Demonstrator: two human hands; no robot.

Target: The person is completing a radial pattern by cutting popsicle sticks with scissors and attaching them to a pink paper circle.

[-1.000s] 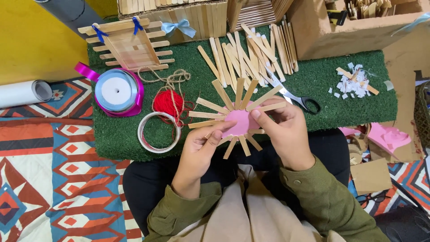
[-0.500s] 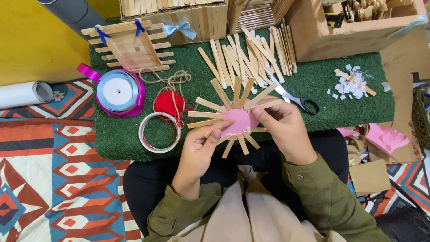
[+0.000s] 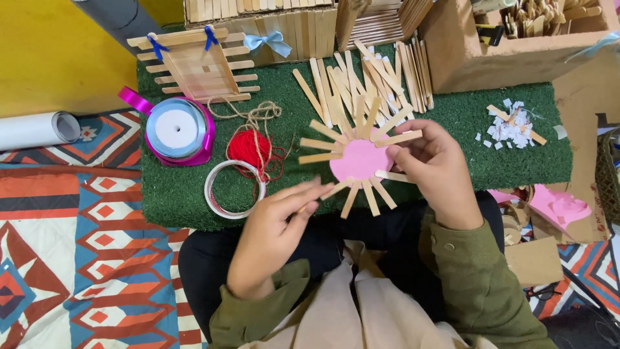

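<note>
Gripping pink disc [image 3: 359,159] rim, right hand [image 3: 434,169]; left hand [image 3: 279,223] pinching one stick [image 3: 337,189]. Risk: sideways pressure may loosen neighbouring sticks.

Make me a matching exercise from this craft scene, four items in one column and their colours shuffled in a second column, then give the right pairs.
Things:
1. paper disc with sticks
2. ball of yarn
3. ribbon spool
4. small bow

Colours:
A. light blue
B. red
C. pink
D. magenta with a white centre

Pairs: 1-C, 2-B, 3-D, 4-A. The right hand holds the disc at its edge, and the left hand touches a stick at its lower rim.
</note>
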